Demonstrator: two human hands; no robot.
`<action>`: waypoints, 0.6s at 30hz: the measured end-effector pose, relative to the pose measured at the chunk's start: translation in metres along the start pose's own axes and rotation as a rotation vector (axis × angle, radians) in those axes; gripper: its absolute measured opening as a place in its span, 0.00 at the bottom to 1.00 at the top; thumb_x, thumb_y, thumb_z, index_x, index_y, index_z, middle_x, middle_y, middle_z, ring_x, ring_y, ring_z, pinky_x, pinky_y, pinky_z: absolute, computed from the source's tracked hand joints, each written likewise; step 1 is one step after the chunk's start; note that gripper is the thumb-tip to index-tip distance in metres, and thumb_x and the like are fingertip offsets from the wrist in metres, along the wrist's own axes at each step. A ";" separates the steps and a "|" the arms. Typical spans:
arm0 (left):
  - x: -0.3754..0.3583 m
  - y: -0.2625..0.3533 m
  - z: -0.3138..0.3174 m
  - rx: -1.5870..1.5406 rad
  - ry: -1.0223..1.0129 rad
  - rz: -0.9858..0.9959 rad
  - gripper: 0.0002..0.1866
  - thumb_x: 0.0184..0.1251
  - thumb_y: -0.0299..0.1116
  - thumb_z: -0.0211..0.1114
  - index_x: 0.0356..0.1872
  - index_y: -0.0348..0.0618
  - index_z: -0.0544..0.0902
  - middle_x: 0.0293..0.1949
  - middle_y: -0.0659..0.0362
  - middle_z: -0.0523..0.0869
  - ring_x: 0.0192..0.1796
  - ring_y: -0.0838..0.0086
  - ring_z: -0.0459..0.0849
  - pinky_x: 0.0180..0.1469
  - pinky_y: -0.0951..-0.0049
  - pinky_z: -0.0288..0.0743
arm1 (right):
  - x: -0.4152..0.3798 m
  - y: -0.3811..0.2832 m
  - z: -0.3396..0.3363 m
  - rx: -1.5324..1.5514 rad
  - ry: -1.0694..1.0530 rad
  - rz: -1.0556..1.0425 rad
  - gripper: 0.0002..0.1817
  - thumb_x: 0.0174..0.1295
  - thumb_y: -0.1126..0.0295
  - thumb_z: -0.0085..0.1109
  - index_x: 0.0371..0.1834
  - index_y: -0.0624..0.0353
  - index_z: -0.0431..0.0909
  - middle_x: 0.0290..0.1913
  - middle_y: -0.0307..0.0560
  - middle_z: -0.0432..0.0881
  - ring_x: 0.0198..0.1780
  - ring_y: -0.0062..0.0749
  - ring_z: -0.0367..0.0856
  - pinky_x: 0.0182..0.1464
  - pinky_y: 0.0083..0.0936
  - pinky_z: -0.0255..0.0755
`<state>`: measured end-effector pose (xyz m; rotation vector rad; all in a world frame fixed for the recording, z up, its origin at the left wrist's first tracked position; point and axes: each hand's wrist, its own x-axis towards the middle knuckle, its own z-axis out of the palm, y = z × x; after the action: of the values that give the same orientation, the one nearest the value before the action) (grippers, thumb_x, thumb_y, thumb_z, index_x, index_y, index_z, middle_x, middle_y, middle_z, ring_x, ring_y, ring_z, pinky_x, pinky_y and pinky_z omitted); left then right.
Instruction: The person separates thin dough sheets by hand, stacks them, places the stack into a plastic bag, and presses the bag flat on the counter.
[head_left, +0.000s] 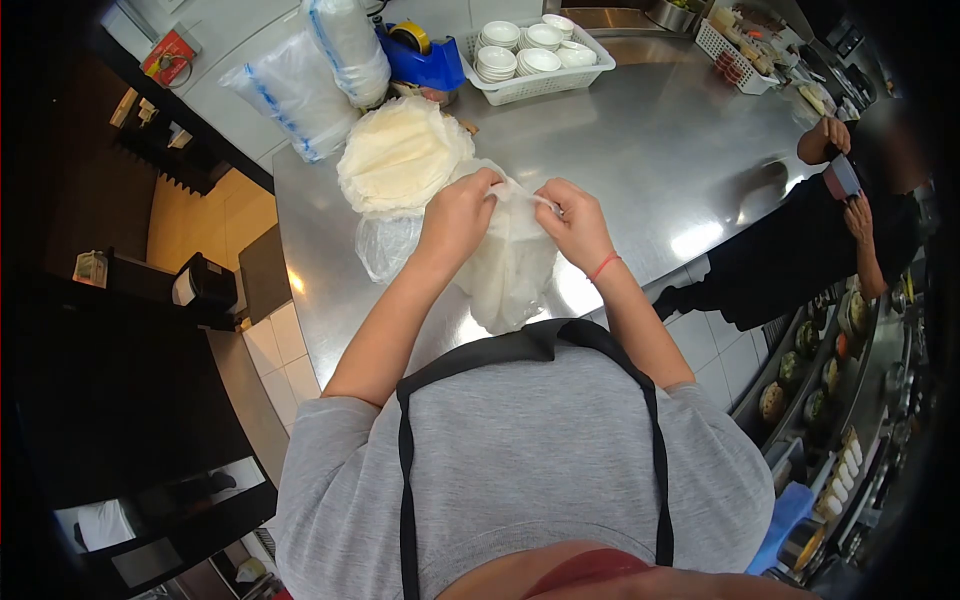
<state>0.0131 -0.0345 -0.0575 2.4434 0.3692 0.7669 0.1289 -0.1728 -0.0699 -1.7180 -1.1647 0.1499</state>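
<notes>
A thin, whitish, see-through sheet hangs in folds in front of my chest, over the near part of the steel counter. My left hand pinches its upper left edge between thumb and fingers. On the other side, my right hand is closed on the upper right edge, a red string round that wrist. Just beyond my left hand lies a stack of round, cream-coloured thin sheets. Crumpled clear plastic sticks out from under the stack, near my left forearm.
Two plastic-wrapped packs with blue stripes, one of them upright, stand at the back left of the counter. Beside them is a blue tape dispenser. A white basket holds stacked bowls. Another person at the right holds a small container.
</notes>
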 end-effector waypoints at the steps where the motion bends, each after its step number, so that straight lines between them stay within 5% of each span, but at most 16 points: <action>1: -0.001 0.001 0.003 0.000 0.000 0.002 0.08 0.51 0.26 0.61 0.34 0.41 0.77 0.29 0.50 0.82 0.31 0.56 0.81 0.32 0.62 0.73 | 0.001 0.004 0.000 -0.027 -0.026 0.023 0.06 0.52 0.74 0.54 0.27 0.65 0.70 0.27 0.49 0.73 0.27 0.34 0.71 0.32 0.26 0.67; 6: -0.007 0.011 0.006 0.034 -0.121 0.064 0.09 0.52 0.25 0.60 0.37 0.40 0.78 0.30 0.47 0.82 0.33 0.55 0.81 0.35 0.61 0.72 | 0.003 0.005 0.003 0.002 -0.204 0.147 0.08 0.56 0.70 0.55 0.28 0.65 0.72 0.27 0.47 0.73 0.25 0.31 0.70 0.31 0.25 0.66; 10: -0.007 -0.005 0.004 0.048 -0.124 0.119 0.08 0.55 0.26 0.60 0.36 0.39 0.78 0.28 0.49 0.82 0.29 0.62 0.82 0.32 0.66 0.72 | 0.000 0.030 0.012 0.202 -0.253 0.168 0.07 0.60 0.70 0.54 0.30 0.63 0.73 0.27 0.36 0.72 0.31 0.18 0.67 0.36 0.18 0.64; 13: -0.010 -0.019 0.003 -0.242 -0.070 -0.103 0.08 0.58 0.31 0.60 0.34 0.37 0.78 0.28 0.49 0.82 0.29 0.60 0.81 0.32 0.66 0.73 | -0.001 0.031 0.006 0.287 -0.193 0.162 0.06 0.60 0.71 0.53 0.32 0.63 0.74 0.28 0.36 0.72 0.32 0.17 0.67 0.38 0.16 0.64; 15: -0.012 -0.026 0.003 -0.424 -0.107 -0.396 0.10 0.61 0.33 0.60 0.33 0.35 0.78 0.24 0.50 0.81 0.25 0.67 0.78 0.31 0.71 0.70 | -0.001 0.030 0.006 0.345 -0.175 0.187 0.06 0.60 0.71 0.53 0.32 0.63 0.75 0.28 0.36 0.72 0.33 0.17 0.68 0.38 0.16 0.64; 18: -0.014 -0.029 0.013 -0.334 -0.027 -0.252 0.10 0.61 0.34 0.61 0.32 0.35 0.78 0.21 0.55 0.79 0.23 0.75 0.73 0.29 0.75 0.68 | -0.001 0.025 0.010 0.283 -0.144 0.143 0.06 0.60 0.71 0.53 0.32 0.63 0.75 0.29 0.36 0.73 0.33 0.18 0.68 0.38 0.17 0.64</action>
<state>0.0071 -0.0218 -0.0894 2.0463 0.4862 0.6297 0.1381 -0.1673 -0.0950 -1.5567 -1.0658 0.5095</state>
